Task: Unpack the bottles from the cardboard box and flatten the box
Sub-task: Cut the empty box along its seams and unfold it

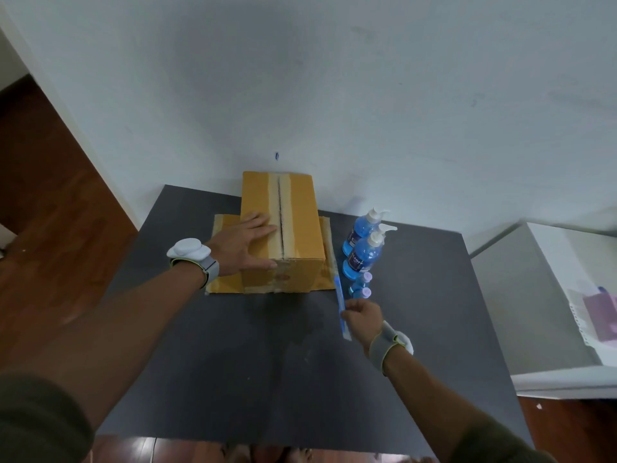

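A brown cardboard box (300, 225) stands upside down on the dark table (233, 362), its flaps spread flat around its base and a taped seam with a slit running along its top. My left hand (248, 240) lies flat on the box top, fingers spread, left of the seam. To the right of the box stand two blue pump bottles (362, 253) and two small bottles with lilac caps (362, 287). My right hand (362, 317) holds a blue utility knife (342, 307) just in front of the small bottles, off the box's right front corner.
The table stands against a white wall. A white cabinet (541, 295) is at the right, with a lilac item and a notebook on it. Wooden floor shows at the left and along the table's front edge.
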`<state>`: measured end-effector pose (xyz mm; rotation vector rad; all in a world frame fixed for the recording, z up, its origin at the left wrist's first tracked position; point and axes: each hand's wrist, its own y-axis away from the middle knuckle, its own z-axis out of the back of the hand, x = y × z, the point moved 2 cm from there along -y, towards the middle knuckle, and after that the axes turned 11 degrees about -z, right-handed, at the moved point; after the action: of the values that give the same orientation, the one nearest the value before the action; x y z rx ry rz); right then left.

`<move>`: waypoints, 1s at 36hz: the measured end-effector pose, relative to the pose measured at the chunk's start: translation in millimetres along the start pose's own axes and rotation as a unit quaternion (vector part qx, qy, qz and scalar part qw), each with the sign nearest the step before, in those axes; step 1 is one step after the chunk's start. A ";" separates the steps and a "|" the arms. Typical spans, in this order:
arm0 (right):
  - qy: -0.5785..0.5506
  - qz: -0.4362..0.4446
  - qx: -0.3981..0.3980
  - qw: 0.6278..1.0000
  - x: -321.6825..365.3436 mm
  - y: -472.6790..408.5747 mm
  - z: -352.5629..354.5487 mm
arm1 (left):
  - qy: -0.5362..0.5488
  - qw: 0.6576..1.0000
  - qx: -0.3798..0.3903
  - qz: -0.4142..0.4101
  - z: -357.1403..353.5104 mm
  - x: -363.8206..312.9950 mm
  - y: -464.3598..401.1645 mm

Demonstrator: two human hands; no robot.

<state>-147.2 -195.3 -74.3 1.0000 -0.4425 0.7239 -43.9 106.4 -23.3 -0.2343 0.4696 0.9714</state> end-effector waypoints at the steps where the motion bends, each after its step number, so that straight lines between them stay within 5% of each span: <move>1: 0.011 -0.025 0.004 1.000 -11.4 -1.8 -3.9 | -0.001 1.000 -0.001 0.002 -0.4 -0.4 1.5; 10: 0.139 -0.152 -0.013 0.979 -135.1 -122.0 -30.5 | 0.015 1.000 -0.005 0.004 2.6 -6.9 3.0; 25: 0.244 -0.093 -0.066 0.963 -42.9 -33.7 -8.3 | 0.029 1.000 0.007 0.004 0.9 -0.8 1.2; 28: 0.213 -0.009 -0.110 0.971 -6.0 2.8 -15.9 | 0.033 0.999 0.011 -0.006 1.3 1.7 1.5; 33: 0.109 0.272 -0.174 0.940 77.1 46.8 -36.3 | 0.031 0.999 0.011 -0.014 3.8 4.3 3.4; 36: 0.194 0.276 -0.204 0.919 124.5 34.3 -51.0 | 0.024 1.000 0.006 -0.018 4.9 1.1 4.0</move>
<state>-85.6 -96.3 1.2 0.3110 -0.5048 1.2496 -45.3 111.4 -19.5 -0.2550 0.5144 0.9290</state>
